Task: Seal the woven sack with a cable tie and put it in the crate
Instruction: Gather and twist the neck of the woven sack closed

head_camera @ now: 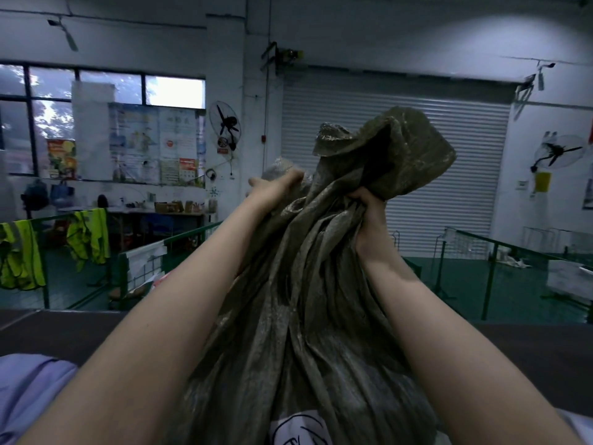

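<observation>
A large olive-green woven sack (305, 316) stands upright in front of me, its lower part full and its top bunched into folds. My left hand (276, 187) grips the gathered cloth on the left side of the neck. On the right side, my right hand (369, 210) is closed around the neck, and the loose mouth of the sack (394, 149) flops open above it. A white label with black marks (298, 428) shows at the sack's base. No cable tie or crate is visible.
A dark table surface (64, 335) runs across in front of me, with pale lilac cloth (29, 390) at the lower left. Beyond it stand green railings (179, 242) with yellow safety vests (90, 239), and a shut roller door (417, 187) at the back.
</observation>
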A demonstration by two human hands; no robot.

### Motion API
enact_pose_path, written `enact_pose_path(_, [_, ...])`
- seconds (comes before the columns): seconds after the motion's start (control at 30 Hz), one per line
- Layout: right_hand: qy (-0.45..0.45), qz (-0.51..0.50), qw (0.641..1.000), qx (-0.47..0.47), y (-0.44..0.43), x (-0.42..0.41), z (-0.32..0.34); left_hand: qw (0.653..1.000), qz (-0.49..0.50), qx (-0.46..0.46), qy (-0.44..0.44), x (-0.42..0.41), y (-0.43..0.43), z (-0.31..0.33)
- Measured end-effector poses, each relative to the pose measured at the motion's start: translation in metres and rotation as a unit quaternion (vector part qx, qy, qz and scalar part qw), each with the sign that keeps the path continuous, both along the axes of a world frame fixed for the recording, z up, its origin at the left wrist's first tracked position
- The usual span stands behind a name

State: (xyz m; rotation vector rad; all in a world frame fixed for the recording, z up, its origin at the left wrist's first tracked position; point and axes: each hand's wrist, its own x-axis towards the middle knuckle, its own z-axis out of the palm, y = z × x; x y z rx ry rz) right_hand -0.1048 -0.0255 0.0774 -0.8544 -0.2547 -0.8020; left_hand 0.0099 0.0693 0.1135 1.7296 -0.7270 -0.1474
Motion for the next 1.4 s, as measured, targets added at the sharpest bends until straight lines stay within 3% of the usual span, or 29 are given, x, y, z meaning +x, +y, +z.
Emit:
enact_pose_path(0.07, [0.007, 0.004, 1.000, -0.009, 0.000, 0.002, -0.003, 0.984, -0.153, 0.073, 0.048, -0.007, 0.011, -0.003])
enact_pose_path(0.1, [0.023, -0.007, 1.000, -0.013, 0.003, 0.003, -0.002, 0.979, -0.182, 0.080, 0.051, -0.011, 0.014, -0.004])
enact_pose_path(0.17, [0.038, -0.024, 0.999, -0.028, 0.006, 0.003, -0.001, 0.989, -0.135, 0.053, 0.011, -0.012, 0.013, -0.004])
enact_pose_path(0.3, [0.101, -0.049, 0.992, -0.053, -0.004, -0.003, 0.007, 0.991, -0.012, -0.128, -0.024, -0.016, 0.004, 0.011])
enact_pose_path(0.43, [0.166, -0.049, 0.977, -0.128, -0.008, -0.008, 0.011, 0.980, -0.076, -0.183, -0.028, -0.036, 0.005, 0.026])
enact_pose_path(0.53, [0.187, -0.011, 0.967, -0.175, 0.005, -0.006, 0.015, 0.984, -0.124, -0.110, -0.061, -0.054, 0.000, 0.026])
enact_pose_path(0.6, [0.194, -0.016, 0.965, -0.176, 0.009, -0.001, 0.017, 0.982, -0.160, -0.093, -0.036, -0.058, -0.001, 0.025])
enact_pose_path(0.73, [0.211, -0.102, 0.967, -0.099, 0.004, 0.011, 0.016, 0.954, -0.283, -0.100, 0.012, -0.051, 0.012, 0.018])
enact_pose_path(0.83, [0.229, -0.129, 0.962, -0.066, -0.001, 0.011, 0.014, 0.960, -0.262, -0.063, -0.077, -0.035, 0.030, 0.010])
enact_pose_path(0.93, [0.194, -0.110, 0.974, -0.046, -0.009, 0.009, 0.015, 0.967, -0.236, 0.049, -0.085, -0.002, 0.057, -0.005])
enact_pose_path(1.03, [0.153, -0.096, 0.983, -0.027, -0.013, 0.003, 0.019, 0.938, -0.281, 0.194, -0.063, 0.026, 0.074, -0.035])
enact_pose_path(1.1, [0.130, -0.063, 0.989, -0.022, -0.009, 0.004, 0.022, 0.931, -0.287, 0.219, -0.043, 0.024, 0.074, -0.050])
enact_pose_path(1.17, [0.116, -0.035, 0.993, -0.014, 0.003, 0.009, 0.024, 0.941, -0.277, 0.195, -0.025, 0.012, 0.063, -0.061])
enact_pose_path(1.27, [0.131, -0.034, 0.991, -0.007, 0.019, 0.028, 0.025, 0.962, -0.261, 0.083, -0.012, -0.016, 0.030, -0.072])
enact_pose_path(1.4, [0.194, -0.067, 0.978, -0.028, 0.019, 0.042, 0.028, 0.993, -0.097, -0.055, -0.032, -0.027, -0.003, -0.087])
